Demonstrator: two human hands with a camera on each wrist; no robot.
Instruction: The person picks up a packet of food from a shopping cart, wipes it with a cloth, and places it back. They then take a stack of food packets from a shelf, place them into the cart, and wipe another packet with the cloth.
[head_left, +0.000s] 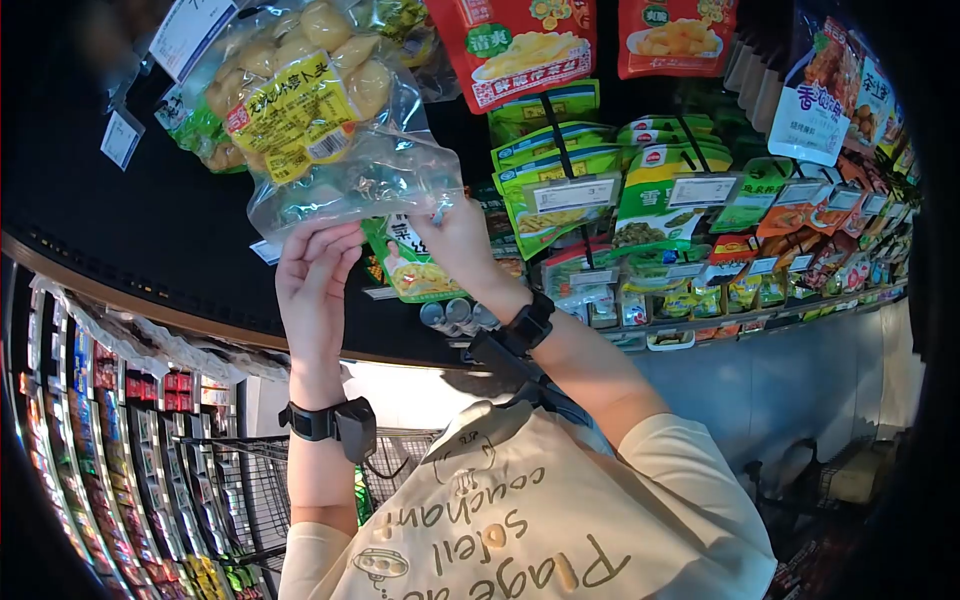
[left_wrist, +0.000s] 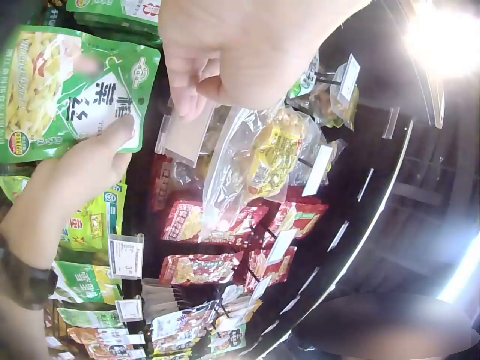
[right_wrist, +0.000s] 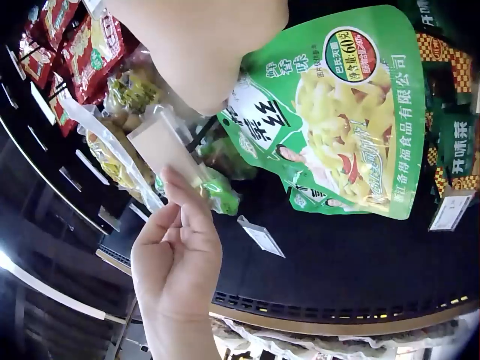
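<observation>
My right hand (head_left: 455, 245) pinches a green pouch (right_wrist: 345, 120) of shredded pickled mustard by its top corner, with a picture of pale shreds on its front. The pouch hangs below the hand, in front of the dark shelf. To its left, the fingertips of my left hand (right_wrist: 180, 255) pinch the lower edge of a price tag (right_wrist: 165, 142), its plain beige back showing in both wrist views. Just above that hand in the head view hangs a large clear bag (head_left: 350, 180) of round pale vegetables with a yellow label. Its clear lower end overlaps the tag there.
Red pouches (head_left: 520, 50) hang at the top on hooks. Green pouches (head_left: 550, 190) with price tags (head_left: 575, 195) fill hooks to the right. A wooden shelf edge (head_left: 150, 305) runs below the dark shelf. A wire cart (head_left: 250, 490) stands at lower left.
</observation>
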